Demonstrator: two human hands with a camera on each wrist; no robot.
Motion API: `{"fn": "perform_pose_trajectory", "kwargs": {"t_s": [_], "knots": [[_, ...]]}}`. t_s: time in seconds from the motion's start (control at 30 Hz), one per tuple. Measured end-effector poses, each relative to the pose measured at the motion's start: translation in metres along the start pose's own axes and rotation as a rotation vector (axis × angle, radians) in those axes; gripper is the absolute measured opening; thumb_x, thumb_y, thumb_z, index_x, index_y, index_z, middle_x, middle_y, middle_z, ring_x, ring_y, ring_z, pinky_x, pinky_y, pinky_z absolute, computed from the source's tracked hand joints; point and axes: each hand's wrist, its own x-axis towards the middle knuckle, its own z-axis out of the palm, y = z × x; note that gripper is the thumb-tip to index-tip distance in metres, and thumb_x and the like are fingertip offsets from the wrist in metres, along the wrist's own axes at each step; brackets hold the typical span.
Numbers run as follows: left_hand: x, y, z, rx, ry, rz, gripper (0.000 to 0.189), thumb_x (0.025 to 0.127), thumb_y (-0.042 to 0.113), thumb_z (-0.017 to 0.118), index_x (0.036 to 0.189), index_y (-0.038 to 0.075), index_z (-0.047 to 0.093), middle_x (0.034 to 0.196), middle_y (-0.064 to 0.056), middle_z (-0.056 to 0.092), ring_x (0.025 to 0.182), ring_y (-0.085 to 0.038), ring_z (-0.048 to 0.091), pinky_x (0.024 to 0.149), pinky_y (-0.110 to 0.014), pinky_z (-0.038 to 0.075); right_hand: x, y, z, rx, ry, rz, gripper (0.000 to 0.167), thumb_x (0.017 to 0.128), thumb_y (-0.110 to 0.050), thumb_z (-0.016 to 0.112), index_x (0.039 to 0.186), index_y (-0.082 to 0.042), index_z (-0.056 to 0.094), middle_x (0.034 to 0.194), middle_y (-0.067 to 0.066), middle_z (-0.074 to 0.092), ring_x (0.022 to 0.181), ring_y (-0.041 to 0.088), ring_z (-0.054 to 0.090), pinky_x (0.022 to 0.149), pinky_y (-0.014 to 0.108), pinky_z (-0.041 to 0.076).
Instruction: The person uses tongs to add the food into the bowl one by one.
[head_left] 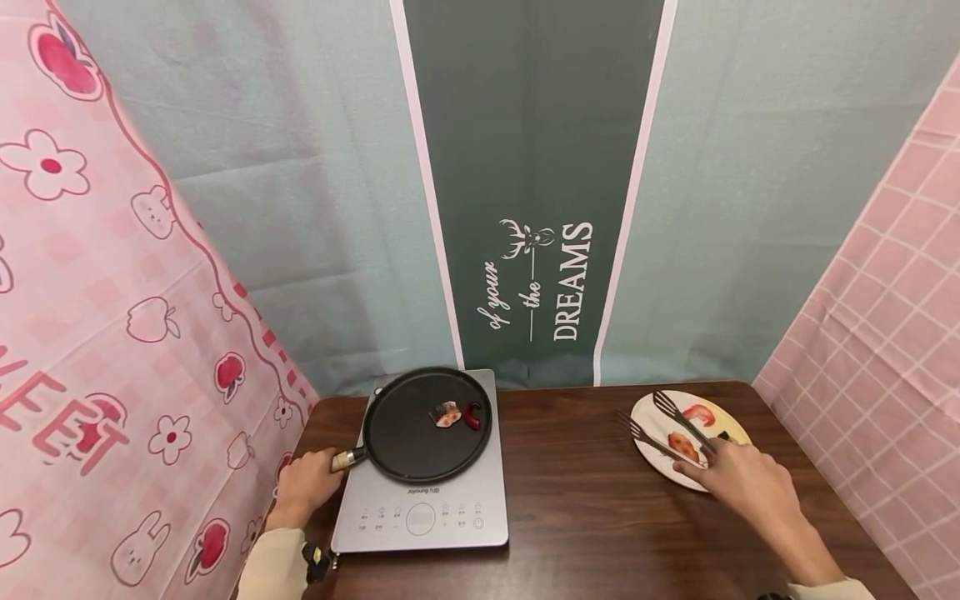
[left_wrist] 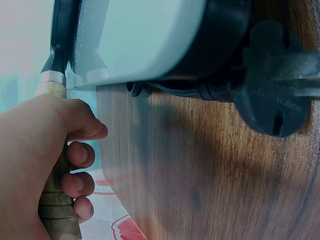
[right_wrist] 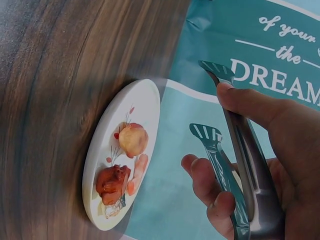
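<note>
My left hand (head_left: 306, 483) grips the wooden handle (left_wrist: 57, 200) of a flat black frying pan (head_left: 408, 446), thumb and fingers curled round it. In the pan lie a brown-and-white food piece (head_left: 447, 414) and a dark red curved piece (head_left: 472, 415), perhaps a chili. My right hand (head_left: 750, 483) holds slotted metal tongs (right_wrist: 245, 155), whose two ends stand apart above a white plate (head_left: 643, 417). On that plate are a reddish-brown meat-like piece (right_wrist: 111, 185), a pale round piece (right_wrist: 133, 140) and pinkish food (right_wrist: 137, 172). Nothing shows between the tongs' ends.
Under the pan is a silver induction cooker (head_left: 420, 533), on the left of the brown wooden table (head_left: 570, 492). A black plug (left_wrist: 272, 90) on a cord is beside the cooker. Cloth hangings, one a green-grey curtain (head_left: 525, 167), enclose the back and sides.
</note>
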Motion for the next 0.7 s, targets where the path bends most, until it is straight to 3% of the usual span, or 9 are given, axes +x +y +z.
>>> {"fn": "perform_pose_trajectory", "kwargs": {"t_s": [0.13, 0.3, 0.53, 0.7], "knots": [[-0.001, -0.001, 0.0, 0.002, 0.006, 0.004, 0.014, 0.088, 0.02, 0.075, 0.092, 0.008, 0.07, 0.082, -0.017, 0.073, 0.07, -0.042, 0.07, 0.059, -0.057, 0.049, -0.003, 0.002, 0.0, 0.009, 0.008, 0.008, 0.064, 0.086, -0.075, 0.071, 0.078, -0.012, 0.059, 0.074, 0.021, 0.065, 0.065, 0.045, 0.065, 0.053, 0.056, 0.045], [-0.001, 0.0, 0.0, 0.003, 0.013, 0.006, 0.013, 0.088, 0.019, 0.075, 0.091, 0.007, 0.07, 0.082, -0.017, 0.073, 0.07, -0.042, 0.07, 0.059, -0.057, 0.049, -0.006, 0.006, 0.0, 0.012, 0.014, 0.014, 0.065, 0.088, -0.077, 0.068, 0.075, -0.016, 0.05, 0.07, 0.012, 0.058, 0.062, 0.036, 0.061, 0.053, 0.052, 0.044], [-0.001, 0.0, 0.001, 0.002, 0.01, 0.002, 0.014, 0.088, 0.019, 0.075, 0.092, 0.007, 0.07, 0.081, -0.017, 0.073, 0.069, -0.041, 0.069, 0.06, -0.056, 0.05, -0.008, 0.012, 0.001, -0.001, 0.028, 0.021, 0.069, 0.086, -0.077, 0.07, 0.073, -0.012, 0.051, 0.074, 0.024, 0.064, 0.065, 0.047, 0.064, 0.054, 0.059, 0.045], [-0.001, 0.0, 0.0, -0.002, 0.005, 0.0, 0.013, 0.089, 0.02, 0.075, 0.091, 0.008, 0.069, 0.081, -0.016, 0.073, 0.069, -0.042, 0.069, 0.06, -0.056, 0.049, -0.01, 0.015, 0.001, -0.007, 0.017, 0.033, 0.076, 0.084, -0.077, 0.072, 0.088, -0.002, 0.066, 0.081, 0.035, 0.066, 0.069, 0.055, 0.065, 0.055, 0.062, 0.046]]}}
